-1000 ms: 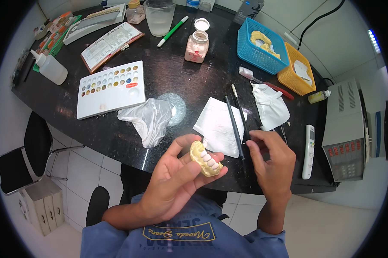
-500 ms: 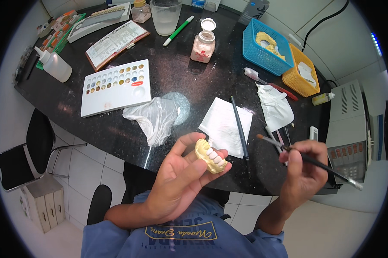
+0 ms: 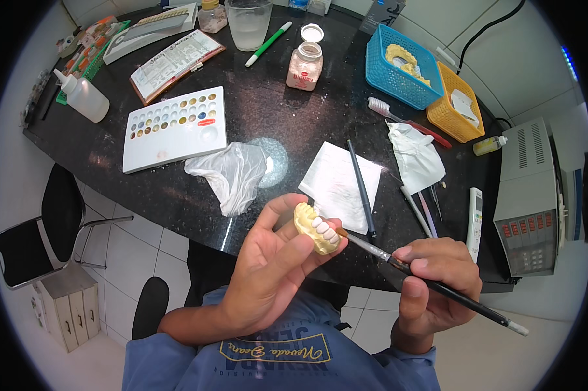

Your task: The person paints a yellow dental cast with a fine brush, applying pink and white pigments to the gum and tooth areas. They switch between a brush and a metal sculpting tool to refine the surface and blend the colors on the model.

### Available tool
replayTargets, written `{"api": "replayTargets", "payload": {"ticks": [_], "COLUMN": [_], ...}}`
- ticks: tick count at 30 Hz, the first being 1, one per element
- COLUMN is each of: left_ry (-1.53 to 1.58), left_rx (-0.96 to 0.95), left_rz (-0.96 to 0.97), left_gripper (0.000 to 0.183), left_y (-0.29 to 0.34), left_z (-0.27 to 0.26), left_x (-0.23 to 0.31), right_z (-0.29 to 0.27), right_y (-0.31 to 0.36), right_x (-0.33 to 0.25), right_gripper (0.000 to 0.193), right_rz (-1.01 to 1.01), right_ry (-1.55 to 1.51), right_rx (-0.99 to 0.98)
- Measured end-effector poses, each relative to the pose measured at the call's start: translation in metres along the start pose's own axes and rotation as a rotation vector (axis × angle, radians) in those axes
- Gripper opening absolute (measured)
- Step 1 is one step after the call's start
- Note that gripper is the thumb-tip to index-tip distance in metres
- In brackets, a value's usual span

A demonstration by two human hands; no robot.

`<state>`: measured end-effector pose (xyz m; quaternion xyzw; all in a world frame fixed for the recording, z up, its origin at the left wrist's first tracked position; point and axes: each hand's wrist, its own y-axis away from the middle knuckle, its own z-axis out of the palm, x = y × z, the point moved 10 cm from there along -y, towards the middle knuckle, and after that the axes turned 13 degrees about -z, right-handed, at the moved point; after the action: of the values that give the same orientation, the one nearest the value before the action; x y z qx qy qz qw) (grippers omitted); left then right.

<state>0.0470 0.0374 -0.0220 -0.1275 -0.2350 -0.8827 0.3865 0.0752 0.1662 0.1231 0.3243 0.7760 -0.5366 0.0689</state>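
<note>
Between the thumb and fingers of my left hand (image 3: 271, 260) is a yellowish plaster dental model (image 3: 305, 217) with several pale pink-white teeth (image 3: 324, 229) along one side. My right hand (image 3: 440, 283) grips a black-handled paintbrush (image 3: 447, 293) like a pen. Its brown bristle tip is at the end tooth of the row, touching or very close to it. Beyond my hands lies a folded white tissue (image 3: 336, 179) with a thin dark stick-like tool (image 3: 360, 186) across it.
At left are a white mixing palette (image 3: 170, 146), a crumpled plastic film (image 3: 232, 173) and a squeeze bottle (image 3: 85, 98). An open powder jar (image 3: 305, 68) stands farther back. Blue basket (image 3: 398, 91), yellow basket (image 3: 460, 124), toothbrush (image 3: 408, 120) and remote control (image 3: 475, 225) are at right.
My right hand has swung the brush leftward and down, bringing its tip from open space right of the model to the teeth. The left hand keeps hold of the model, barely moving.
</note>
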Motion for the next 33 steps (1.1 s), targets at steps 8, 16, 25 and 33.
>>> {"api": "replayTargets", "payload": {"ticks": [8, 16, 25, 33], "left_ry": [0.024, 0.009, 0.027, 0.056], "left_rx": [0.007, 0.001, -0.011, -0.010], "left_rz": [0.013, -0.012, 0.010, 0.002], "left_gripper": [0.050, 0.050, 0.051, 0.051], "left_y": [-0.001, -0.001, -0.002, -0.002], "left_z": [-0.001, -0.001, 0.000, -0.001], "left_x": [-0.001, -0.001, 0.000, 0.000], "right_z": [-0.001, 0.002, -0.019, -0.030], "right_y": [0.000, 0.001, 0.009, 0.009], "right_x": [-0.010, 0.000, 0.012, 0.039], "right_gripper": [0.023, 0.021, 0.017, 0.018], "right_rz": [-0.054, -0.011, 0.077, 0.276], "right_ry": [-0.105, -0.037, 0.023, -0.073], "right_rx": [-0.016, 0.000, 0.187, 0.300]}}
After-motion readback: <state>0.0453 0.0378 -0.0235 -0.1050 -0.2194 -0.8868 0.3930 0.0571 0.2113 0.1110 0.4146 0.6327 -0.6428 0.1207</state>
